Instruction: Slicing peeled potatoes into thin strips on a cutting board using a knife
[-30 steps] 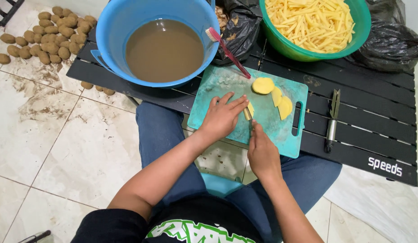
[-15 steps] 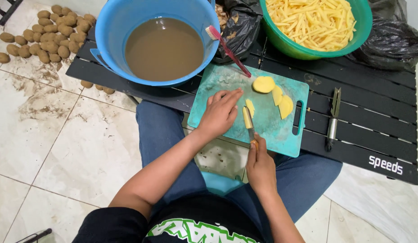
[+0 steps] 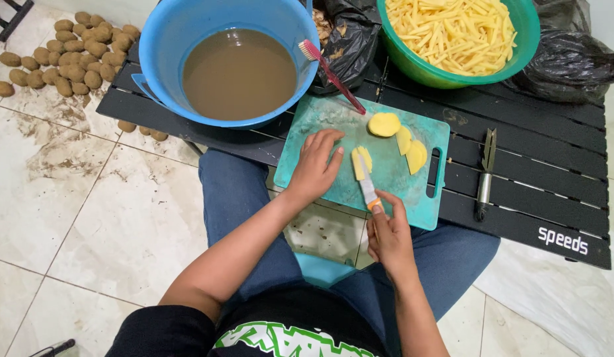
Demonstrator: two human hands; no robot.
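Right hand (image 3: 389, 233) is seen closed around the orange handle of a small knife (image 3: 368, 186), forearm entering from the near edge of the counter (image 3: 551, 192); the blade is angled away from the body and laid against the potato slices (image 3: 360, 160) near the middle of the teal cutting board (image 3: 333, 119). Left hand (image 3: 317, 165) is rested palm-down on the board, fingers loosely spread and holding nothing, fingertips just beside the slices. A potato half (image 3: 384, 124) and two more slices (image 3: 411, 149) are noted toward the board's far right. A blue basin (image 3: 168, 39) of muddy water stands at the far left corner, a green bowl of cut sticks (image 3: 412, 63) at the far edge, and a peeler (image 3: 485, 175) to the right.
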